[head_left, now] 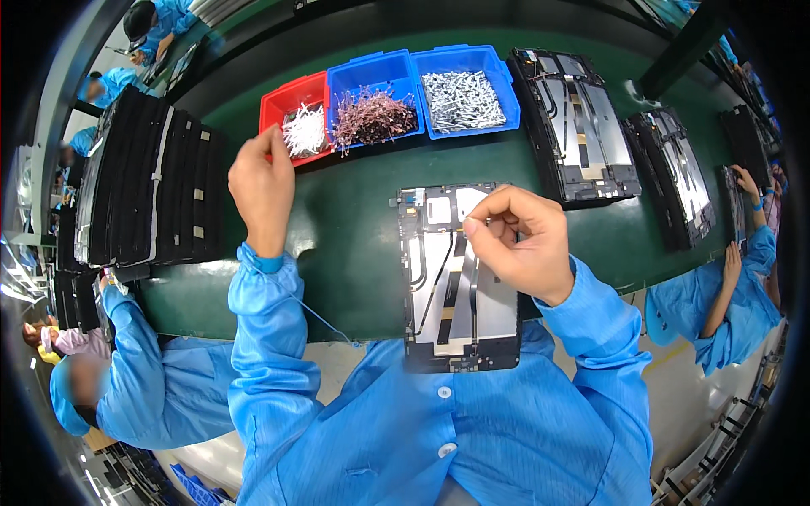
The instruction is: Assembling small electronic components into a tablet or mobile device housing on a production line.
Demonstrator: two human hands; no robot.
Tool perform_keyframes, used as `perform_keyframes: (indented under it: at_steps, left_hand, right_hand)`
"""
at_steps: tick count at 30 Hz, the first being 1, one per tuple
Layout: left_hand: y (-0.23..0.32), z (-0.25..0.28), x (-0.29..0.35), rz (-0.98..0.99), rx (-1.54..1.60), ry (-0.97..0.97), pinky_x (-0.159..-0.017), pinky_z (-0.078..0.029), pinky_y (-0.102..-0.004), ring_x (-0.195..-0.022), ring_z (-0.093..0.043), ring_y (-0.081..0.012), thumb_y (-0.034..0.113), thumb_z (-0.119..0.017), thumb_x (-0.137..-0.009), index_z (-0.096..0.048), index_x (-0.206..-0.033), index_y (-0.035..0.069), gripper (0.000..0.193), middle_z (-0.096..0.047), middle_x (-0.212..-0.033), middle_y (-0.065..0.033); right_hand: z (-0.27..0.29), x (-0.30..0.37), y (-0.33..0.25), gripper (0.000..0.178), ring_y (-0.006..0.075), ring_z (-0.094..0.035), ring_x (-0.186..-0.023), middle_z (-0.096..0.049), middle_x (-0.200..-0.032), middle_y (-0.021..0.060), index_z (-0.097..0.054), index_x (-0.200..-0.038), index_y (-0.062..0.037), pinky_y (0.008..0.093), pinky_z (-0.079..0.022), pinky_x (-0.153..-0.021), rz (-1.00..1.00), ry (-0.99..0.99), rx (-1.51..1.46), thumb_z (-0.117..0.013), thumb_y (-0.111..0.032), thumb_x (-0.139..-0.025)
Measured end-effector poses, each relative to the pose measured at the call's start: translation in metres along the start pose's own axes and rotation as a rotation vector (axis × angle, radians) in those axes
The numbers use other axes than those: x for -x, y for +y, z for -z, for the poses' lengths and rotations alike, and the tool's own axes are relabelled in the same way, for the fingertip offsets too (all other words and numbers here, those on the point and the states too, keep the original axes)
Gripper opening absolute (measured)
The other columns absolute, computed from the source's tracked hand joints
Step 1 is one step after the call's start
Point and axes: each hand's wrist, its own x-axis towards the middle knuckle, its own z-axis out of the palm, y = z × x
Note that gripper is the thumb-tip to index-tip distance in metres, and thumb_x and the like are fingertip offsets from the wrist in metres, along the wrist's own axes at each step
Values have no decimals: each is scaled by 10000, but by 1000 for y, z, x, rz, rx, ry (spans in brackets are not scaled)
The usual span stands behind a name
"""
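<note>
In front of me an opened tablet [496, 312], its inner boards, black cables and silver panels exposed, lies at the table's near edge and partly overhangs it. My right hand [525, 240] is over its upper right part, thumb and forefinger pinched together near the board; what they hold, if anything, is too small to make out. My left hand [263, 190] is raised at the near left of a red bin [272, 110] of small white strip-like parts [305, 130]. Its fingers are closed, and their contents cannot be seen.
Beside the red bin stand a blue bin [371, 66] of pinkish-brown wired parts and another blue bin [460, 59] of silvery parts. Stacked tablets [582, 118] stand at right, with another stack [675, 169] beyond. A tall black stack [135, 185] is at left. Co-workers sit on both sides.
</note>
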Motion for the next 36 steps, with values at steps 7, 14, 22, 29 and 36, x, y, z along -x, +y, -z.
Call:
perform_keyframes:
  at_steps: [7, 14, 22, 29, 36]
  left_hand:
    - [66, 38, 90, 363, 237, -876, -562, -511, -308, -628, -660, -147, 160, -712, -907, -670, -1198, -38, 354, -715, -1030, -143]
    - [95, 41, 113, 1047, 836, -997, -596, -493, -230, -762, -646, -72, 194, -706, -950, -567, -1346, -28, 474, -699, -1069, -49]
    - [118, 60, 95, 658, 988, -721, -666, -519, -263, -753, -650, -96, 90, -685, -884, -676, -1122, -32, 268, -714, -888, -40]
    - [122, 53, 113, -168, 132, -255, -520, -514, -324, -564, -649, -223, -23, -770, -738, -693, -923, 11, 204, -660, -744, -93]
    - [97, 26, 107, -492, 348, -95, -477, -503, -321, -560, -668, -246, 11, -743, -724, -692, -857, -13, 145, -691, -758, -110]
  right_hand:
    - [5, 29, 25, 57, 17, -578, -673, -640, -794, 18, -634, -933, 22, 177, -436, -558, -282, 102, -207, -687, 28, -913]
    - [-16, 49, 43, 58, 61, -586, -621, -640, -834, 62, -574, -992, 23, 208, -471, -542, -7, 233, -249, -626, 22, -967]
    - [-2, 23, -6, 88, 97, -680, -858, -719, -903, 62, -634, -985, 26, 264, -563, -754, -99, 178, -395, -681, 57, -917]
    - [-1, -16, -104, 78, 79, -578, -854, -643, -949, 53, -593, -969, 5, 256, -492, -745, 41, -190, -542, -651, 38, -928]
    - [-30, -28, -103, 62, 132, -533, -925, -570, -1026, 100, -587, -882, 1, 287, -443, -840, -4, -318, -607, -646, -8, -898]
